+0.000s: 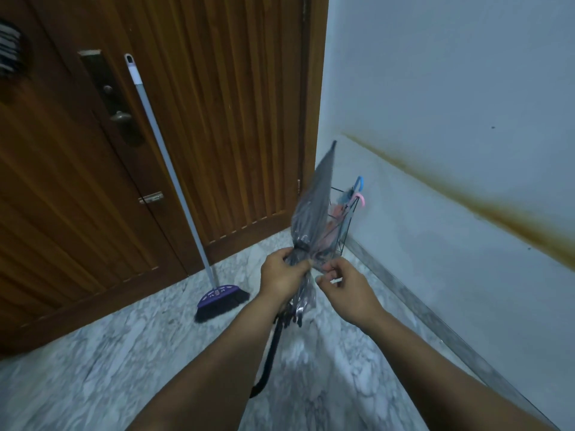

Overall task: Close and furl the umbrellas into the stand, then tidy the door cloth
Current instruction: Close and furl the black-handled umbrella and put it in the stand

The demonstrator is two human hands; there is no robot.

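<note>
A closed see-through grey umbrella (314, 209) with black ribs points tip-up toward the corner, and its black curved handle hangs down between my forearms. My left hand (281, 275) is wrapped around the gathered canopy near its lower end. My right hand (342, 283) pinches the canopy's edge or strap beside it. Behind the umbrella, a black wire stand (343, 227) sits in the corner against the wall and holds umbrellas with a blue and a pink hooked handle (359, 191). A striped cloth (7, 48) shows at the far left edge on the door.
A wooden double door (217, 119) fills the left and back. A broom (217, 298) with a grey pole and purple head leans on it. The white wall (466, 119) with a brown stain runs along the right. The floor (124, 353) is grey-white marble.
</note>
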